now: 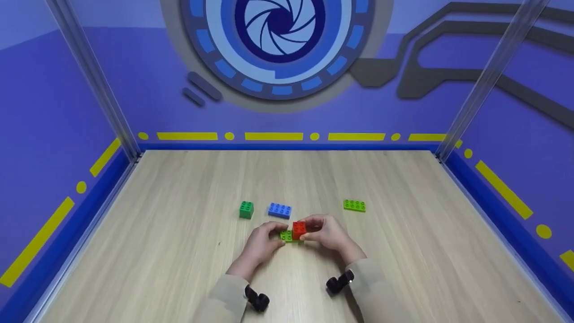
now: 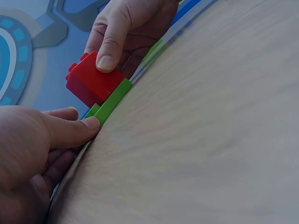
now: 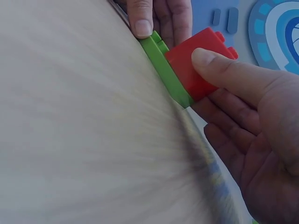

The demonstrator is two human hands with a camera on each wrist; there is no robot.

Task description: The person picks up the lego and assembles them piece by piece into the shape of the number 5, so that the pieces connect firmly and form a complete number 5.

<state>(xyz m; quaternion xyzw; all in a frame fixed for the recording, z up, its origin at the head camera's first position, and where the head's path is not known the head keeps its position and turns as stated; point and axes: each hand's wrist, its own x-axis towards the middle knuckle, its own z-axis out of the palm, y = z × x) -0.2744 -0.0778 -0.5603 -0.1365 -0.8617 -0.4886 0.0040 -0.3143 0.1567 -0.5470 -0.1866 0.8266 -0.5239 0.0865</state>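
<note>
A flat light-green toy brick (image 1: 286,236) lies on the table in front of the person. On its right part sits a red block (image 1: 299,229), slightly tilted in the right wrist view. The left hand (image 1: 263,242) pinches the green brick's left end between thumb and fingers; its thumb shows at that end in the left wrist view. With thumb and fingers on opposite sides, the right hand (image 1: 330,233) pinches the red block (image 3: 189,63). Whether the red block is pressed fully onto the studs I cannot tell.
Beyond the hands lie a dark-green block (image 1: 246,210) and a blue brick (image 1: 280,210). Another flat light-green brick (image 1: 354,206) lies farther right. Blue-purple panels wall the wooden table (image 1: 179,179) at the back and both sides.
</note>
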